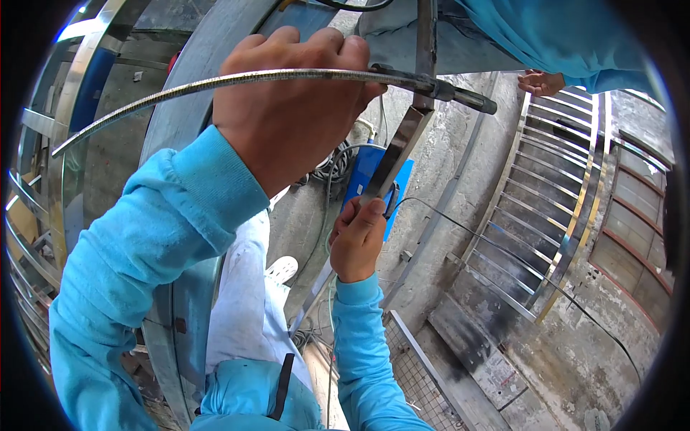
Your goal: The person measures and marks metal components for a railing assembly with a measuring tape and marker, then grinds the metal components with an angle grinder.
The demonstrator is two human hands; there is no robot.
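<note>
My left hand (pixel 291 108) is closed at the upper middle, knuckles up, with its fingertips hidden underneath. Across it runs a long ribbed metal bar (pixel 180 92), like that of a bar clamp, ending in a dark collar and tip at the right. The fingers grip the clamp from below the bar. Lower down, my right hand (pixel 358 241) is wrapped round a square metal tube (pixel 397 152), its thumb lying along it. The tube slants up to meet a dark upright bar (pixel 426 36) close to the clamp's collar.
A co-worker's hand (pixel 543 82) shows at the upper right below a blue sleeve. Ladder-like metal frames (pixel 532 205) lean at the right, others (pixel 68 122) at the left. A blue box (pixel 365 169) and coiled cables (pixel 338 161) lie below. A thick grey beam (pixel 190 79) passes beside my legs.
</note>
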